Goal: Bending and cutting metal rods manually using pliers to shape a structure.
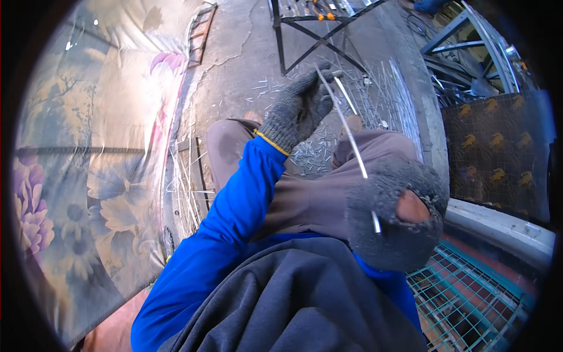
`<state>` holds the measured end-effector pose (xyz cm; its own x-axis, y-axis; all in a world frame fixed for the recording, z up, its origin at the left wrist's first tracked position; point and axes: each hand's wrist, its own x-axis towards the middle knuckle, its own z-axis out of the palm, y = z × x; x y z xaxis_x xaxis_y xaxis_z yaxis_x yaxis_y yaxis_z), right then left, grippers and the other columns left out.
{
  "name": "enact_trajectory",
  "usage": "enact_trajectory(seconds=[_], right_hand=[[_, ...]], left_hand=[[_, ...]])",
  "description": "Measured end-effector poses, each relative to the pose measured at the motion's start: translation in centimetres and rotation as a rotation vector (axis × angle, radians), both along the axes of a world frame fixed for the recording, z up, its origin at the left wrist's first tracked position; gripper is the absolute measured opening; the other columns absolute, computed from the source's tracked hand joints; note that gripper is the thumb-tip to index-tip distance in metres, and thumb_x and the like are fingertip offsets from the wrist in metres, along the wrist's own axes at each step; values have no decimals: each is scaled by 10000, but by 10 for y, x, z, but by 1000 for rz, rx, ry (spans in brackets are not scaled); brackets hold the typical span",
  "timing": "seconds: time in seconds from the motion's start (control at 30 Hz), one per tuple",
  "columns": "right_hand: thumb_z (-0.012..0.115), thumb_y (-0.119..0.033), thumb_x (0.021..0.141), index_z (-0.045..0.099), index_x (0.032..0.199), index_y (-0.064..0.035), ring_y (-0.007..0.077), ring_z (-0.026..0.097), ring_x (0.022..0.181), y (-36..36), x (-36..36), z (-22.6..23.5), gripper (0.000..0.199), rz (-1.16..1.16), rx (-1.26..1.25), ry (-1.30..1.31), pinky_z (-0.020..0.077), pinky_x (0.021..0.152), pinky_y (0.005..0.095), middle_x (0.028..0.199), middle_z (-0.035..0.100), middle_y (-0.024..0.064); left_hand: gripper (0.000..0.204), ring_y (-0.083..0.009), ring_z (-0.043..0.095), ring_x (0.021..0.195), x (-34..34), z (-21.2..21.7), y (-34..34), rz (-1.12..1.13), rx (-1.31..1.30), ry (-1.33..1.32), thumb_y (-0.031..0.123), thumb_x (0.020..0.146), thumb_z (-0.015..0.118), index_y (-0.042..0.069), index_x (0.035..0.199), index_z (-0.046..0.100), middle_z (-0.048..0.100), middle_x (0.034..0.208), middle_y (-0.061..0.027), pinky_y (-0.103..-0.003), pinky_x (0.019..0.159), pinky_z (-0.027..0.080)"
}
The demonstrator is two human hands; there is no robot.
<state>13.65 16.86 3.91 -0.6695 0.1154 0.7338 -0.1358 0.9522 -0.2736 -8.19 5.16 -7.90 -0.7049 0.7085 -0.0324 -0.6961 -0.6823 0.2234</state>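
My left hand [302, 107], in a grey knitted glove with a yellow cuff edge, reaches out over my knees. Its fingers are curled, the fingertips pinching at the far end of a thin, slightly bent metal rod [352, 139]. A shorter bright metal rod [346, 95] sticks out from the same fingertips. Closer to my body, my right hand [394, 211] wears a dark, worn glove with a hole that bares skin. The long rod passes under its fingers, and the near end comes out below them. Part of the rod is hidden by that glove.
Many cut metal pieces [314, 155] lie on the floor between my feet, with long thin rods [381, 94] to the right. A black metal stand [319, 36] is ahead. Patterned fabric [94, 164] hangs at left; a green wire grid [469, 293] lies at lower right.
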Motion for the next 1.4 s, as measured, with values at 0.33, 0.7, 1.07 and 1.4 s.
enact_trajectory(seconds=[0.33, 0.7, 1.07, 1.4], right_hand=[[747, -231, 918, 665, 1095, -7, 239, 682, 857, 11, -26, -8, 298, 32, -66, 58, 560, 794, 362, 990, 700, 111], [716, -216, 951, 615, 1171, 13, 200, 660, 826, 1, 9, -17, 333, 122, -380, -76, 545, 764, 330, 985, 678, 106], [755, -262, 908, 522, 1418, 39, 157, 650, 797, -1, 7, -78, 636, 511, -669, -761, 542, 767, 292, 975, 675, 88], [589, -214, 1067, 631, 1247, -10, 136, 636, 961, -34, -10, -137, 275, 308, -1480, -538, 524, 807, 268, 1095, 668, 51]], left_hand=[[358, -217, 727, 815, 0, -2, 1, -8, 16, -103, 222, 1081, 523, 32, 1383, 553, 729, 1073, -111, -369, 733, 659], [211, -185, 719, 876, -1, -3, 6, 182, -172, -6, 218, 1049, 589, 45, 1165, 626, 730, 996, -82, -339, 809, 621], [97, -99, 492, 575, -17, 53, -15, 534, -412, 236, 205, 1049, 560, 114, 1038, 594, 509, 732, 26, -252, 534, 468], [188, -53, 335, 462, -17, 63, -30, 415, -90, 23, 262, 1092, 517, 100, 1052, 603, 393, 612, 75, -219, 399, 263]])
